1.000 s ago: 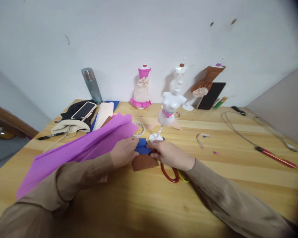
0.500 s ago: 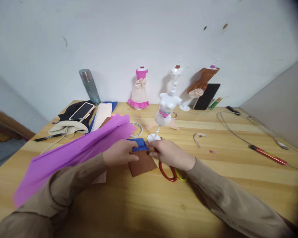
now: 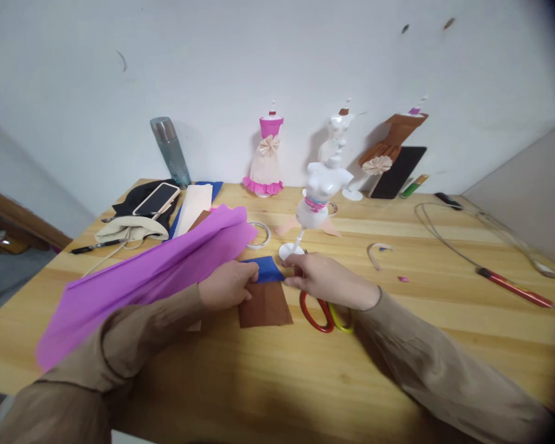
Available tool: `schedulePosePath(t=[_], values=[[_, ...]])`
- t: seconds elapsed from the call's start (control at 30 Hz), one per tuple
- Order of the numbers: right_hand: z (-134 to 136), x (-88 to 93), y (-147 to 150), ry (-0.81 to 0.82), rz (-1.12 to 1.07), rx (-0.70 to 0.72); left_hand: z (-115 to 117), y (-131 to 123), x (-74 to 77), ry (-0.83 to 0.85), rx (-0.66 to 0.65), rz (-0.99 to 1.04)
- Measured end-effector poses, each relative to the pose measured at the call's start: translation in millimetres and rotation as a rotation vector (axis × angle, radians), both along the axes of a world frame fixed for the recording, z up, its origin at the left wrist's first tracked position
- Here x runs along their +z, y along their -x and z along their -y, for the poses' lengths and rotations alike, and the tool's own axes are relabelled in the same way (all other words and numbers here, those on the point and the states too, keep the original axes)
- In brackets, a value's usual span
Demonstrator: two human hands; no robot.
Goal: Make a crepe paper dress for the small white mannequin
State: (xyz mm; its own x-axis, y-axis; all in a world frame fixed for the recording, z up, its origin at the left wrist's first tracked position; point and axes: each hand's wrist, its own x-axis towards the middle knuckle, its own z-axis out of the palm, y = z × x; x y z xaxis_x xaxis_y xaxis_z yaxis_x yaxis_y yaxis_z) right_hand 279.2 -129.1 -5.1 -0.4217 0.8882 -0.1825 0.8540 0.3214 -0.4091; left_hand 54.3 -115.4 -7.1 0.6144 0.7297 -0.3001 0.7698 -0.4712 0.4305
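Observation:
A small piece of blue crepe paper (image 3: 270, 270) lies between my hands, over the top of a brown paper piece (image 3: 264, 306). My left hand (image 3: 226, 285) is closed on the blue piece's left end, thumb below and fingers above. At its right corner my right hand (image 3: 332, 280) has curled fingers and thumb on the edge; the exact contact is partly hidden. Just behind the right fingers is the round base of a white mini dress form (image 3: 324, 182) with a pink band round its waist. Scissors with red and yellow handles (image 3: 315, 314) lie under my right wrist.
Purple crepe paper (image 3: 152, 277) stretches along my left forearm. A tape roll (image 3: 260, 235) lies behind the hands. Dressed mini forms, one in pink (image 3: 264, 157) and one in brown (image 3: 395, 135), stand by the wall. A phone (image 3: 157, 200), bottle (image 3: 170, 151) and red-handled tool (image 3: 513, 288) lie around.
The blue paper's folded lower edge now lies flatter and smoother. My hands stay at its two ends. The whole view has shifted slightly.

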Motion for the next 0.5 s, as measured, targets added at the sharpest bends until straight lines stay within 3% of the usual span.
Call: schedulePosePath(t=[0.17, 0.3, 0.5], values=[[0.9, -1.4, -2.4, 0.137, -0.235, 0.075, -10.7, 11.7, 15.0, 0.275, 0.049, 0.337], [1.7, 0.3, -2.7, 0.403, -0.602, 0.114, -13.3, 14.7, 35.6, 0.408, 0.064, 0.544], [3.6, 13.9, -2.6, 0.436, -1.036, -0.048, -17.9, 5.0, 63.4, 0.451, -0.001, 0.779]])
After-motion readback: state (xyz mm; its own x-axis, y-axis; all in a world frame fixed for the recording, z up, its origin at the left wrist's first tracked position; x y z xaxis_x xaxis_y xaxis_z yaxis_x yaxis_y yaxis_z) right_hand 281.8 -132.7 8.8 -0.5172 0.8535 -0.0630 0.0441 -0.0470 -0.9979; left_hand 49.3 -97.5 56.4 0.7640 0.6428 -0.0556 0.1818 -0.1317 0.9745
